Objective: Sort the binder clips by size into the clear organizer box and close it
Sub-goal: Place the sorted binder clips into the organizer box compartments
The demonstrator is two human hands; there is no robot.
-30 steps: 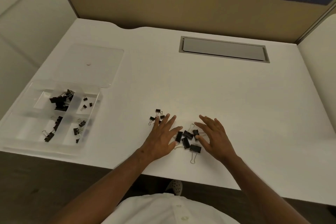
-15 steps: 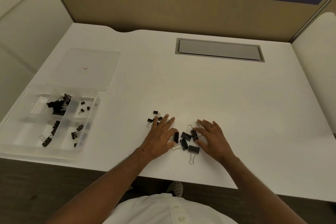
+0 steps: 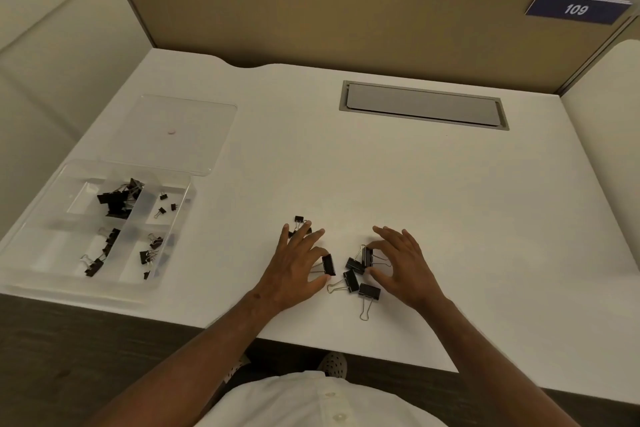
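- Clear organizer box (image 3: 52, 265): open, at the table's left near edge, with black clips sorted among its compartments.
- Clear lid (image 3: 173, 133): flat on the table just behind the box.
- Loose binder clips (image 3: 351, 281): black with wire handles, clustered near the front edge.
- Smaller clips (image 3: 299, 219): just behind and left of that cluster.

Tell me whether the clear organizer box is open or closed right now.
Open. The clear organizer box has no cover on it; its lid lies flat on the desk behind it, and clips sit exposed in the compartments.
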